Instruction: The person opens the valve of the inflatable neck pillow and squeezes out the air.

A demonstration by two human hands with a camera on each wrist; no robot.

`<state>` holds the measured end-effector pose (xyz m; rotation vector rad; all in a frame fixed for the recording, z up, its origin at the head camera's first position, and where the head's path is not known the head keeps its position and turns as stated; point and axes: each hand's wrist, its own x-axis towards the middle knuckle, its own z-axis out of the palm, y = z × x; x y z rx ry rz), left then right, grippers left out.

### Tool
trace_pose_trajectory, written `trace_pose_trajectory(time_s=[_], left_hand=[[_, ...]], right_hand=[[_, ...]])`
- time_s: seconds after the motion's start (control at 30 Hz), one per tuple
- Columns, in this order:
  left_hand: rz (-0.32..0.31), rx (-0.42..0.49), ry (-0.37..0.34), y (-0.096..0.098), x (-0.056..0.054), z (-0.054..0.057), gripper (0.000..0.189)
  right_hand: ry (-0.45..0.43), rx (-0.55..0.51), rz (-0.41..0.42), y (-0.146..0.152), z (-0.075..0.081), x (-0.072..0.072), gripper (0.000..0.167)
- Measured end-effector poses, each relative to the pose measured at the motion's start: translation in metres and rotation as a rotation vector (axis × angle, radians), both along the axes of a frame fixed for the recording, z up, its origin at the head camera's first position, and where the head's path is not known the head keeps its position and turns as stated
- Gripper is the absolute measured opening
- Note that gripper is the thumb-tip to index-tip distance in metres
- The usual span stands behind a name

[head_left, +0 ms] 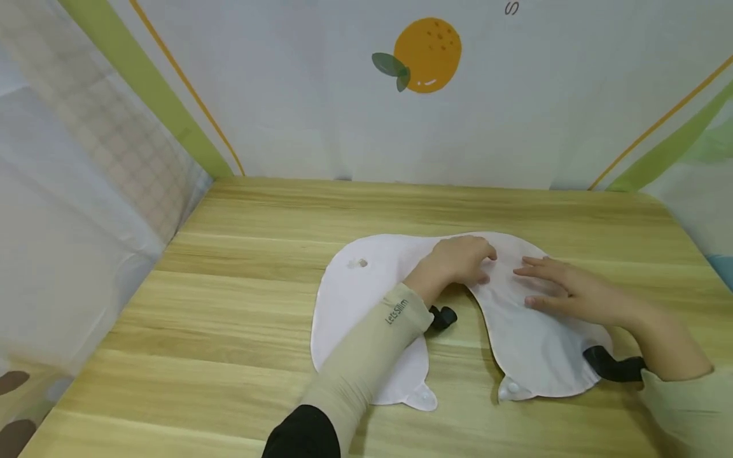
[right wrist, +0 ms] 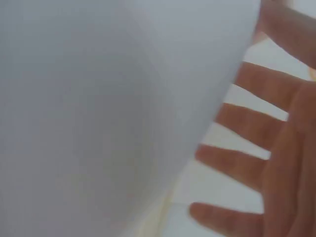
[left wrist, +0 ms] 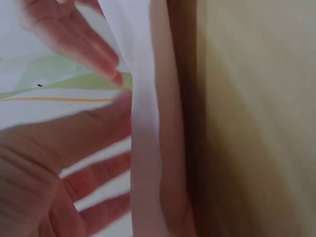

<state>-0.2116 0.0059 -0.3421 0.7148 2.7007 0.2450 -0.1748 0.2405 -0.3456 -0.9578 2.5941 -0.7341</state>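
A pale pink, U-shaped cloth bib lies on the wooden table, its two wide lobes pointing toward me. Each lobe ends in a small tab, and a snap shows on the right tab. My left hand rests on the narrow middle of the bib, at its inner curve. In the left wrist view its thumb and fingers stand apart, tips against the cloth edge. My right hand lies over the right lobe with fingers spread. The right wrist view shows these fingers straight, beside the blurred cloth.
A small mark shows on the left lobe. Black wrist-camera mounts stick out at both wrists, the right one overlapping the bib's edge. Behind the wooden table hangs a white sheet printed with an orange fruit.
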Motion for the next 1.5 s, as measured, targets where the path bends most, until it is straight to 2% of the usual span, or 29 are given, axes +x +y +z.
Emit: trace_pose_trajectory(time_s=[0.2,0.3,0.47,0.63,0.87,1.2,1.5], left_hand=[[-0.171,0.052,-0.018,-0.003,-0.012,0.007,0.048],[-0.202,0.082,-0.054,-0.004,-0.016,0.007,0.052],[-0.187,0.115,-0.128,-0.007,-0.019,0.004,0.057],[-0.186,0.138,-0.149,-0.008,-0.020,0.001,0.058],[-0.217,0.110,-0.131,-0.004,-0.021,-0.001,0.058],[-0.198,0.013,-0.125,-0.002,-0.020,0.002,0.062],[-0.208,0.028,-0.101,-0.006,-0.022,-0.004,0.060]], right_hand=[[0.004,0.043,-0.030,-0.002,0.007,-0.014,0.060],[-0.019,0.048,-0.025,-0.004,0.006,-0.019,0.067],[-0.081,0.061,-0.022,-0.011,0.002,-0.023,0.080],[-0.101,0.067,-0.020,-0.016,-0.002,-0.022,0.083],[-0.115,0.066,-0.021,-0.015,-0.006,-0.022,0.086],[-0.137,0.095,-0.015,-0.017,-0.009,-0.023,0.083],[-0.135,0.106,-0.042,-0.019,-0.009,-0.023,0.085]])
